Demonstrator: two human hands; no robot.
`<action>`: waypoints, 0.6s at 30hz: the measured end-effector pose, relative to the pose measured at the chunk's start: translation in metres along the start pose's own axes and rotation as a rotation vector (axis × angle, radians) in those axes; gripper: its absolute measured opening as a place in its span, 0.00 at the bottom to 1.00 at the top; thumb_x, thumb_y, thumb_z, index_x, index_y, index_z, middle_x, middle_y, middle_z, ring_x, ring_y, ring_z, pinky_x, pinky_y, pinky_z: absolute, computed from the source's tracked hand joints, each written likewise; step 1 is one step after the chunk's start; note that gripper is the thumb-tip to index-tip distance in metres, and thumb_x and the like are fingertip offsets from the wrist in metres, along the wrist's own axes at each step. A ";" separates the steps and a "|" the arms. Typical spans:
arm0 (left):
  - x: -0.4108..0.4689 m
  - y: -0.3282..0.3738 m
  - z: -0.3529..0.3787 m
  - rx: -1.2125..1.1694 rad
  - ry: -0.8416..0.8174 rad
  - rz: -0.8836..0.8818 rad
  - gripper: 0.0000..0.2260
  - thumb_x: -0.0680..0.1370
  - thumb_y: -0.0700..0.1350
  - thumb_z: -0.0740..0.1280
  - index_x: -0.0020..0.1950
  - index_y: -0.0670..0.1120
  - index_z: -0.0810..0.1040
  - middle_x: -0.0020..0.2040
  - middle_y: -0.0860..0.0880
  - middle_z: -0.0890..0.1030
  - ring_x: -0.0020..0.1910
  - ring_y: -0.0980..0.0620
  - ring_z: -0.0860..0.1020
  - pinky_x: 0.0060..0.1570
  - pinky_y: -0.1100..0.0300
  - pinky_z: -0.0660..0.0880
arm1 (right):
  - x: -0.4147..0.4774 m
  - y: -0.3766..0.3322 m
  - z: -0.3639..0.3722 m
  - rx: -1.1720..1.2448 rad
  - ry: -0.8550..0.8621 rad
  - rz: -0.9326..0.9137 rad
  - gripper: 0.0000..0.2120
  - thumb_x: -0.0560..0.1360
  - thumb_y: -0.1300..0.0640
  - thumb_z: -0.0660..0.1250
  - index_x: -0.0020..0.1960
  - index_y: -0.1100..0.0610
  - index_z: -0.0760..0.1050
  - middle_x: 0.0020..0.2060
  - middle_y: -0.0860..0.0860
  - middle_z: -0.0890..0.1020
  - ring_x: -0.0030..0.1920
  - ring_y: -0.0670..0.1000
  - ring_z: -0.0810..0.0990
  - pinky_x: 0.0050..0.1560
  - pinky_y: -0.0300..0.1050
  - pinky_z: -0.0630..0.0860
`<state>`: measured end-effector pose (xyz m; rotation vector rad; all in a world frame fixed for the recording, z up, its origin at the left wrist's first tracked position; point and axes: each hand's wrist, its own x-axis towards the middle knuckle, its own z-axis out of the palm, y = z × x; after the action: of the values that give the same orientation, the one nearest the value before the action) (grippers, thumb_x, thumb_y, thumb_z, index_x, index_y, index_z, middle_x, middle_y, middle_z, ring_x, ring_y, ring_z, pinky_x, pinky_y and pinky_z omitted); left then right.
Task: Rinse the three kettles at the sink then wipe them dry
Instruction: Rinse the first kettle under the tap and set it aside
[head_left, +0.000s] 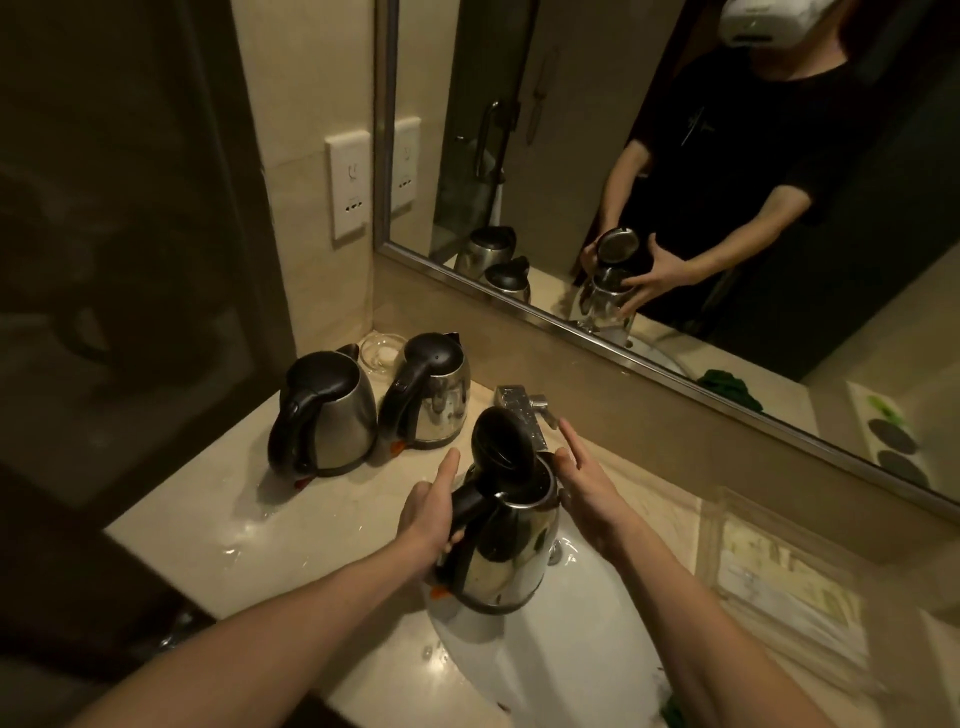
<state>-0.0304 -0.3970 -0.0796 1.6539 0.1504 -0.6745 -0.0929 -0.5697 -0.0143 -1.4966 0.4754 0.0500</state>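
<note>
kettles: three, steel bodies, black tops. held kettle (506, 561) is over the sink (545, 654); left kettle (345, 421) and mid kettle (441, 402) stand on the counter (208, 525).
held kettle: in the air above the white basin, just near of the tap (519, 405), roughly upright. lid (501, 441) swung up, mouth open. orange switch (441, 592) at the foot of the handle (467, 506).
left hand (428, 512): wrapped round the black handle from the left, carrying the kettle. index finger straight, pointing far.
right hand (587, 488): fingers straight and close together, laid against the kettle's right side by the rim. grips nothing.
left kettle: far left of the sink, lid down, handle turned to the near left, orange switch at its base.
mid kettle: just right of left kettle, lid down, handle to the left. bodies very close; cannot tell if they touch.
dish (382, 351): clear glass, behind the two standing kettles, in the far corner of the counter.
counter: pale stone, wet patches shining left of the sink.
tap: chrome, at the far edge of the sink, partly hidden by the raised lid.
mirror (571, 156): framed, along the far wall. reflects all three kettles and both hands on the held one.
socket (349, 189): white wall plate, just left of the mirror frame.
</note>
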 end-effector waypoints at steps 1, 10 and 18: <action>-0.002 0.001 -0.005 -0.003 0.004 0.010 0.32 0.77 0.72 0.51 0.32 0.45 0.69 0.25 0.47 0.71 0.24 0.50 0.73 0.38 0.55 0.72 | -0.005 -0.006 0.007 -0.031 0.033 -0.037 0.62 0.47 0.25 0.74 0.76 0.41 0.55 0.75 0.56 0.60 0.75 0.59 0.57 0.71 0.60 0.55; -0.018 0.010 -0.056 0.003 0.015 0.064 0.39 0.66 0.79 0.54 0.52 0.47 0.80 0.45 0.40 0.84 0.47 0.42 0.83 0.50 0.51 0.79 | -0.024 -0.034 0.074 -0.335 0.242 -0.225 0.58 0.56 0.33 0.76 0.77 0.43 0.50 0.77 0.50 0.55 0.74 0.55 0.58 0.70 0.56 0.61; -0.028 0.016 -0.106 -0.051 0.030 0.042 0.46 0.61 0.81 0.55 0.53 0.42 0.79 0.44 0.44 0.84 0.43 0.43 0.83 0.36 0.54 0.79 | -0.015 -0.026 0.107 -0.186 0.292 -0.123 0.55 0.60 0.34 0.74 0.78 0.46 0.49 0.77 0.53 0.56 0.74 0.58 0.59 0.70 0.58 0.61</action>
<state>-0.0095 -0.2937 -0.0465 1.6149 0.1528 -0.6096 -0.0693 -0.4656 0.0151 -1.7233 0.6245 -0.2293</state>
